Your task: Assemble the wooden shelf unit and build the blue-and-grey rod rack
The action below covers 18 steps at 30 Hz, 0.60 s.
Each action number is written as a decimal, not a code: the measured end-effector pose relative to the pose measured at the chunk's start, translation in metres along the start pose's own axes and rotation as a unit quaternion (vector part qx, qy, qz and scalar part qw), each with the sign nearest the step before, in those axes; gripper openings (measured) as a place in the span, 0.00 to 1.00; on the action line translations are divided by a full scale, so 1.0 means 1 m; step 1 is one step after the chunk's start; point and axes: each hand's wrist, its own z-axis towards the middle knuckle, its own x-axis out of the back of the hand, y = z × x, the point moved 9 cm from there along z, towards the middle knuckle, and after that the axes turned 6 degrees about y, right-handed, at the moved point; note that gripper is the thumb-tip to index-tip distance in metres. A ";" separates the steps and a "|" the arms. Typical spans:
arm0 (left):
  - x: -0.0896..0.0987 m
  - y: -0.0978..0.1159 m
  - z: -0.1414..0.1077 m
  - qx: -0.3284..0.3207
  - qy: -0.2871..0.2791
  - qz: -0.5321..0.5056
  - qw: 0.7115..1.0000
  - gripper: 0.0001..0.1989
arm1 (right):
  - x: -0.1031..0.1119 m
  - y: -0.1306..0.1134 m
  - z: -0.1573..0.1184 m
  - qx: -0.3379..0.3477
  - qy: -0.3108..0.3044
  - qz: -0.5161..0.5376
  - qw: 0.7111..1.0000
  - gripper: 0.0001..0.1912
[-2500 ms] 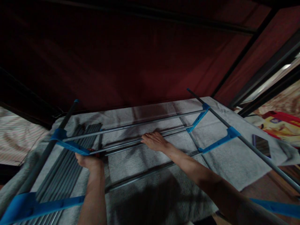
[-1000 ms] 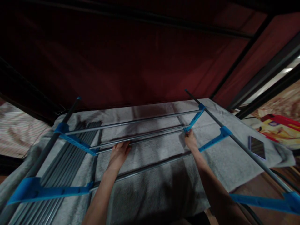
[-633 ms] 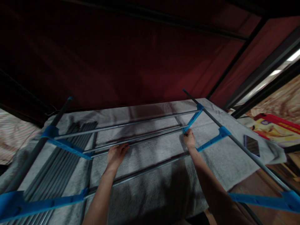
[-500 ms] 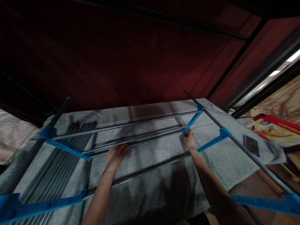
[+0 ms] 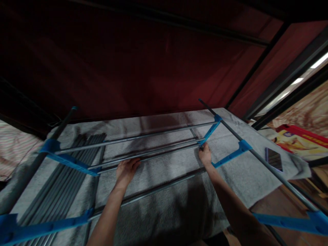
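Observation:
A rack frame of grey metal tubes and blue plastic brackets stands over the grey cloth. My left hand (image 5: 127,171) is closed around the nearer of two close parallel metal tubes (image 5: 166,152), left of its middle. At that tube's right end, my right hand (image 5: 205,155) is closed where the tube meets the blue bracket (image 5: 210,132); its fingertips are partly hidden. The tube's left end meets another blue bracket (image 5: 73,164). A further crossbar (image 5: 153,134) runs behind, and a lower one (image 5: 161,186) passes nearer to me, under my forearms.
Several loose tubes (image 5: 61,181) lie side by side on the grey cloth (image 5: 164,218) at left. A phone (image 5: 273,159) lies on the right, near a red and yellow box (image 5: 302,140). A dark red panel (image 5: 153,68) rises behind. Long side poles (image 5: 269,165) slant toward me.
My right hand has shifted slightly left and down at the bracket end. The left hand keeps its place on the tube. The whole view has moved a little.

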 end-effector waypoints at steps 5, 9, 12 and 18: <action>-0.001 0.002 0.000 -0.010 0.003 0.014 1.000 0.14 | 0.000 0.001 -0.004 -0.028 -0.013 0.003 1.000 0.31; 0.000 0.005 0.000 -0.022 -0.002 0.017 1.000 0.14 | 0.000 0.002 -0.005 -0.041 -0.016 0.006 0.999 0.35; 0.000 0.006 -0.001 -0.025 -0.006 0.021 0.999 0.15 | -0.001 0.002 -0.005 -0.046 -0.020 0.010 0.999 0.36; -0.003 0.005 -0.001 -0.031 -0.016 0.023 0.999 0.16 | 0.002 -0.004 -0.006 -0.032 -0.013 0.029 0.999 0.35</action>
